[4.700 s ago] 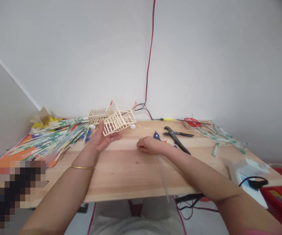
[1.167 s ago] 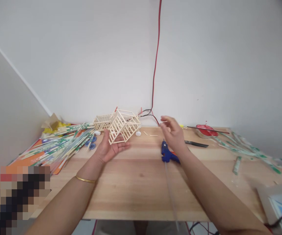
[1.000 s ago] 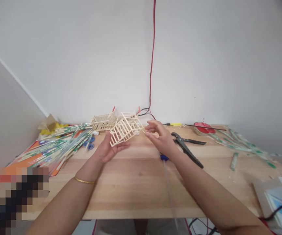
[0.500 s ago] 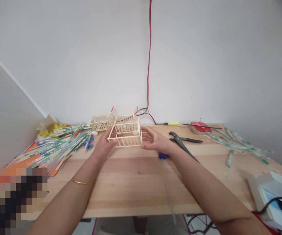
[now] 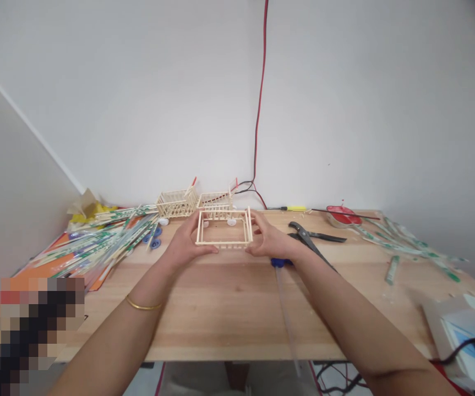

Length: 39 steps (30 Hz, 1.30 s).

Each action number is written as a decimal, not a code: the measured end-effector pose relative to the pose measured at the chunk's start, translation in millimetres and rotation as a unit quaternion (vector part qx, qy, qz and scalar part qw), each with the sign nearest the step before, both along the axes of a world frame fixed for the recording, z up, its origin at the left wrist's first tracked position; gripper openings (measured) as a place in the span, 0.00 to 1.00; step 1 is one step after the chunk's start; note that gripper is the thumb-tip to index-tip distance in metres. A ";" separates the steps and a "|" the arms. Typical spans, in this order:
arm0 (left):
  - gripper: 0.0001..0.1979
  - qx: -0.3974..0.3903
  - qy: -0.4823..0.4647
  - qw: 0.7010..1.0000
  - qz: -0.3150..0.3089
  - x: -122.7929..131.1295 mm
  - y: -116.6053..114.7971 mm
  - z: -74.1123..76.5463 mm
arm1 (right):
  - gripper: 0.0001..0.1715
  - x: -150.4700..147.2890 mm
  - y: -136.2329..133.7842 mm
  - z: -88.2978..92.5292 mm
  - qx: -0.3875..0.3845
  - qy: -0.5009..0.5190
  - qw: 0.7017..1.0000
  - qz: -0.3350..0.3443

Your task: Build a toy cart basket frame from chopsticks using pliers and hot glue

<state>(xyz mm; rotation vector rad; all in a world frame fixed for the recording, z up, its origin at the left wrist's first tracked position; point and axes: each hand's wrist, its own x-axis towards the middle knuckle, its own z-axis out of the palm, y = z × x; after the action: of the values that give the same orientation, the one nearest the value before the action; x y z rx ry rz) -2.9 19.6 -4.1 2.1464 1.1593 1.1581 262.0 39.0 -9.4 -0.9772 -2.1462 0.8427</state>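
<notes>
Between my two hands is a small open frame built of thin wooden sticks, held above the wooden table. My left hand grips its left end, thumb along the lower edge. My right hand closes on the right end with fingers and thumb. Just behind it stand two similar stick-built carts: the left cart has slatted sides, a red-tipped stick and a white wheel. The middle cart, with a red piece on top, is partly hidden by the held frame.
On the left lie many wrapped chopsticks and blue wheels. To the right are black-handled pliers, a blue-headed tool, a red dish and torn wrappers. A white box sits at the right edge.
The stick frame has been tilted so its open side faces me, and moved slightly right. Both hands have kept hold of it, and the view has shifted a little.
</notes>
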 end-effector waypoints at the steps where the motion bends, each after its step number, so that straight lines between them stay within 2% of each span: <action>1: 0.44 -0.002 0.001 1.000 0.001 0.1 0.2 -0.7 | 0.53 0.3 0.5 -1.0 0.001 0.000 1.000 0.000; 8: 0.46 -0.004 0.000 1.000 0.005 1.4 2.4 -8.8 | 0.59 -0.1 -1.4 4.5 0.020 0.008 1.000 0.020; 17: 0.47 -0.008 -0.009 1.000 -0.004 2.9 2.9 -10.4 | 0.51 -3.8 -6.1 11.0 0.019 -0.002 1.000 0.006; 22: 0.54 -0.032 -0.015 0.999 -0.010 1.1 3.8 -10.5 | 0.50 -4.0 -7.0 11.7 0.027 -0.006 1.000 0.004; 27: 0.47 -0.030 0.010 0.999 -0.006 -1.0 4.8 -7.9 | 0.49 -5.0 -8.1 13.0 0.033 -0.001 0.999 -0.001; 34: 0.45 -0.037 -0.022 0.999 -0.009 0.3 4.0 -7.5 | 0.49 -5.1 -8.0 11.5 0.037 -0.006 0.999 -0.001; 39: 0.44 -0.035 -0.001 0.999 -0.007 -0.3 4.3 -7.4 | 0.49 -5.3 -7.8 11.6 0.035 -0.010 0.999 0.001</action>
<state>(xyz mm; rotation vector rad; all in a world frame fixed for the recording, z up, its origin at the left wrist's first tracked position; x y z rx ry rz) -3.3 23.9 -11.6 2.0977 1.1663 1.0966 256.7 31.2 2.2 -0.9509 -2.1782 0.7561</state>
